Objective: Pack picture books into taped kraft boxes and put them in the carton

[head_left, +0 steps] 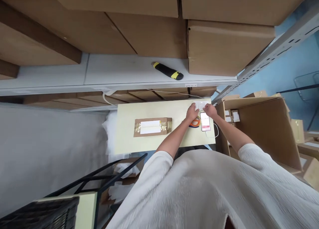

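Observation:
Both my hands meet at the far right of a small pale table (129,136). My left hand (191,112) and my right hand (210,110) pinch the edges of a thin white sheet (201,105) between them. Just below the hands lies a phone (205,121) with a lit screen and a white cable (215,132) running off it. An orange tape roll (194,123) sits beside the phone, partly under my left wrist. A taped cardboard parcel (152,126) with a white label lies in the table's middle, apart from both hands.
A grey metal shelf (112,72) above the table carries large cardboard boxes and a black-and-yellow utility knife (168,71). An open carton (261,122) holding small boxes stands at the right. A dark wire rack (99,180) and white packing material lie lower left.

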{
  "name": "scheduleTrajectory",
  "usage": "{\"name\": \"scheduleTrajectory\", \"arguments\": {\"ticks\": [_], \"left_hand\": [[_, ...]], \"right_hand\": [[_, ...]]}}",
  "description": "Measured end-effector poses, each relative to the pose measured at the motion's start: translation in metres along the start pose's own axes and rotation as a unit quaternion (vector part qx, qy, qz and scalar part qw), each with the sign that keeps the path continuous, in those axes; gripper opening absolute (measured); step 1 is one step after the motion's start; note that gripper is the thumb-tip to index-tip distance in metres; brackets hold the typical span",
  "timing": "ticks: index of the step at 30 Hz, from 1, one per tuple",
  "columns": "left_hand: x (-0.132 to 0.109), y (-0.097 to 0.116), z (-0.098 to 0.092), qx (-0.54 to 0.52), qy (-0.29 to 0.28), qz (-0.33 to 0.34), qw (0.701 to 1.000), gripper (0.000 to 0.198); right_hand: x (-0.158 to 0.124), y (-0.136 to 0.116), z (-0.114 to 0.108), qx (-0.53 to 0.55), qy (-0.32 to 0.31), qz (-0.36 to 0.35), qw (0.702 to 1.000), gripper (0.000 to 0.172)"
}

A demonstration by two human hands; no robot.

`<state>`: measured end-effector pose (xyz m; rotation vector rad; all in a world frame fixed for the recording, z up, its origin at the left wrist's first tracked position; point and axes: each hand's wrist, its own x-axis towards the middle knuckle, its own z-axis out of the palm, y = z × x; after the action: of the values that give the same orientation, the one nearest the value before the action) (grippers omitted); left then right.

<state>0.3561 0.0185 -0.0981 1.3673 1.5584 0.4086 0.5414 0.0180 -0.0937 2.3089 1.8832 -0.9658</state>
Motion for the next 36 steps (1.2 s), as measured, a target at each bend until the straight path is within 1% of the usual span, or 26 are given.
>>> {"name": "scheduleTrajectory", "arguments": {"ticks": [2, 4, 7, 10, 13, 18, 20, 23, 27, 36], "left_hand": [[0.010, 0.004, 0.009, 0.007, -0.016, -0.008, 1.000, 0.067], [0.015, 0.006, 0.015, 0.015, -0.027, -0.016, 0.999, 0.069], [0.016, 0.007, 0.019, 0.025, -0.032, -0.019, 0.999, 0.065], [0.014, 0.007, 0.017, 0.029, -0.030, -0.015, 0.999, 0.061], [0.012, 0.007, 0.012, 0.034, -0.024, -0.009, 0.999, 0.056], [0.011, 0.004, 0.001, 0.053, -0.009, 0.000, 0.999, 0.038], [0.011, 0.004, -0.003, 0.060, 0.004, 0.000, 0.998, 0.034], [0.011, 0.003, -0.009, 0.067, 0.022, -0.004, 0.998, 0.034], [0.010, 0.003, -0.017, 0.062, 0.040, -0.032, 0.997, 0.032], [0.012, -0.004, -0.041, 0.079, 0.061, -0.069, 0.993, 0.038]], "right_hand": [[-0.003, 0.003, -0.005, 0.001, 0.001, 0.000, 1.000, 0.012], [-0.004, 0.004, -0.009, 0.003, 0.000, -0.001, 1.000, 0.011], [-0.004, 0.003, -0.013, 0.005, -0.009, -0.005, 1.000, 0.011], [-0.004, 0.001, -0.014, 0.005, -0.018, -0.006, 1.000, 0.013], [-0.006, -0.003, -0.015, 0.002, -0.022, -0.004, 1.000, 0.013], [-0.008, -0.004, -0.021, -0.024, -0.018, 0.007, 1.000, 0.013], [-0.008, -0.002, -0.025, -0.044, -0.018, 0.017, 0.999, 0.016], [-0.009, 0.003, -0.033, -0.089, -0.004, 0.022, 0.996, 0.021], [-0.014, 0.013, -0.039, -0.135, 0.019, 0.026, 0.990, 0.027], [-0.024, 0.032, -0.041, -0.151, 0.053, 0.042, 0.986, 0.040]]}}
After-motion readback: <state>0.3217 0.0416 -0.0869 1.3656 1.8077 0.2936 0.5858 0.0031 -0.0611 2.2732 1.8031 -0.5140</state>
